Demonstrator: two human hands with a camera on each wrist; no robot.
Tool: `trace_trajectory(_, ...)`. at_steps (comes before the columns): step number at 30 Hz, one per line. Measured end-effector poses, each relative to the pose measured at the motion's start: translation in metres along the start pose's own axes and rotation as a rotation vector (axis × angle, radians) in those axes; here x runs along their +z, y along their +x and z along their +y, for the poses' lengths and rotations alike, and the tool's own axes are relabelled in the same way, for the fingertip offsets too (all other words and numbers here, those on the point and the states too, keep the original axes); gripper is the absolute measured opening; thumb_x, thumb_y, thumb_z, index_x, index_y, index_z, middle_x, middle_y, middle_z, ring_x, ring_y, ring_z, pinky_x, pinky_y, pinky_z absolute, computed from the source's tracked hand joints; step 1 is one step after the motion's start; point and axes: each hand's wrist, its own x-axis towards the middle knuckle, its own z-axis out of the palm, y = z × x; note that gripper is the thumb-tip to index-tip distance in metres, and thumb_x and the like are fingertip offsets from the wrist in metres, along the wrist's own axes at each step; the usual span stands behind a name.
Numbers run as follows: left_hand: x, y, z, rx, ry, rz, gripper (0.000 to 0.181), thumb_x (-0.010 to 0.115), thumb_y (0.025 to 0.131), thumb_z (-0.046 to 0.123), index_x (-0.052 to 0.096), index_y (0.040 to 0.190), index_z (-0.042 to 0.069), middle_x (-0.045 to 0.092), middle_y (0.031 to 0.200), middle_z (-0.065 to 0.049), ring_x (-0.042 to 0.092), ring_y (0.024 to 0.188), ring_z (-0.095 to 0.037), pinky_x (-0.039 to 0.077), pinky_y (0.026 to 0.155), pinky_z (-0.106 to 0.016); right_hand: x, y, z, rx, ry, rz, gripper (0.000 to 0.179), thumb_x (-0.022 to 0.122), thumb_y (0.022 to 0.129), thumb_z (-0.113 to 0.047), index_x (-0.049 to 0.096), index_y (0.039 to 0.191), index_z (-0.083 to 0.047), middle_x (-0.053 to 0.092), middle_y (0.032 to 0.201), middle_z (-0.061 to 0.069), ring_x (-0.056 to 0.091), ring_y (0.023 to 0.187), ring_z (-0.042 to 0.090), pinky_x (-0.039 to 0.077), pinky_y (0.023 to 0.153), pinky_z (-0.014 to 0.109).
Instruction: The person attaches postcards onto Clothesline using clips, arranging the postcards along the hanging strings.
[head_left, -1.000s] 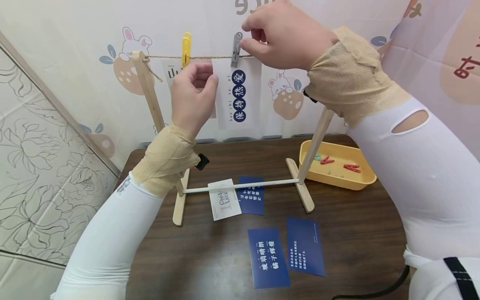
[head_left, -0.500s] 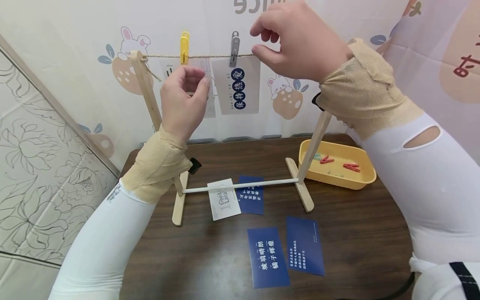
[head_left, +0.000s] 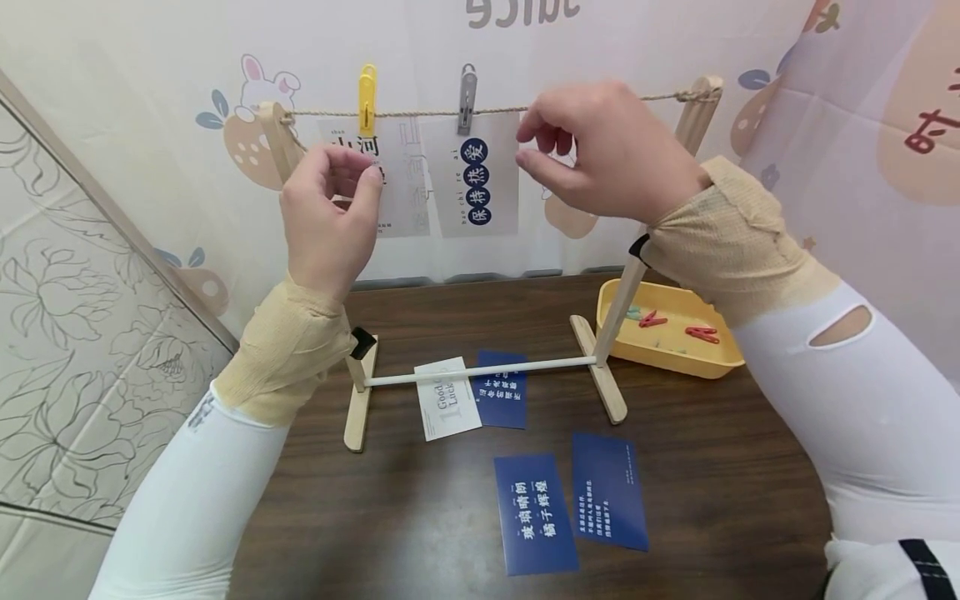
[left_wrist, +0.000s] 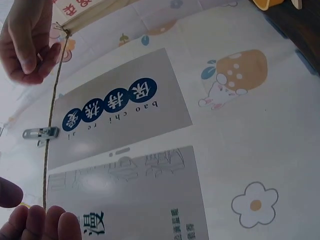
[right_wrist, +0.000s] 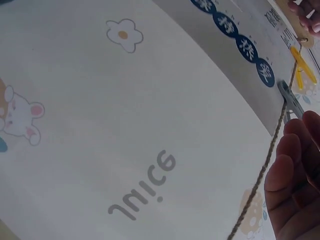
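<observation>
A white card with blue circles [head_left: 501,187] hangs from a twine line [head_left: 420,114], held by a grey clothespin [head_left: 467,98]. To its left hangs another white card [head_left: 405,204] under a yellow clothespin [head_left: 367,98]; my left hand [head_left: 330,221] partly covers it in the head view. That hand holds nothing, its fingers loosely bent. My right hand [head_left: 603,162] hovers right of the circled card, below the line, thumb and fingers apart around nothing. In the right wrist view, its fingers [right_wrist: 290,155] overlap the end of the grey clothespin [right_wrist: 289,95].
The twine runs between wooden posts of a stand with a white crossbar [head_left: 540,366]. Beneath lie a "Good Luck" card [head_left: 450,417] and several blue cards [head_left: 536,521] on the dark table [head_left: 405,517]. A yellow tray [head_left: 675,358] at the right holds small clothespins [head_left: 701,333].
Both hands have drawn apart and lowered: the left to the left, the right away from the grey clothespin to the right. The circled card swung slightly; both cards stay clipped on the twine.
</observation>
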Motion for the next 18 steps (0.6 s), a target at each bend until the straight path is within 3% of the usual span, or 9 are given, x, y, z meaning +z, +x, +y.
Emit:
trace_trajectory(9, -0.015, -0.005, -0.015, -0.01, -0.022, 0.072, 0.004, 0.065, 0.099, 0.01, 0.068, 0.102, 0.012, 0.065, 0.091, 0.009, 0.065, 0.078, -0.008, 0.052, 0.072, -0.021, 0.015, -0.024, 0.009, 0.0, 0.014, -0.01, 0.018, 0.067, 0.104, -0.012, 0.077, 0.11, 0.001, 0.076, 0.096, 0.015, 0.063, 0.083, 0.025, 0.048, 0.077, 0.03)
trace_trajectory(12, -0.017, -0.008, -0.021, 0.02, -0.046, 0.104, 0.009, 0.065, 0.099, 0.008, 0.065, 0.1, 0.017, 0.064, 0.09, 0.007, 0.063, 0.077, -0.01, 0.051, 0.071, -0.022, 0.021, -0.031, 0.013, -0.002, 0.029, -0.01, 0.015, 0.068, 0.103, -0.01, 0.078, 0.107, 0.0, 0.076, 0.093, 0.013, 0.062, 0.082, 0.023, 0.046, 0.075, 0.029)
trace_trajectory(18, -0.023, -0.014, -0.035, 0.1, -0.076, 0.21, 0.021, 0.065, 0.096, 0.004, 0.059, 0.097, 0.024, 0.058, 0.087, 0.015, 0.058, 0.074, -0.009, 0.047, 0.071, -0.024, 0.031, -0.045, 0.021, 0.013, 0.088, -0.017, 0.01, 0.07, 0.101, -0.006, 0.078, 0.104, -0.001, 0.074, 0.087, 0.009, 0.059, 0.077, 0.019, 0.045, 0.072, 0.023)
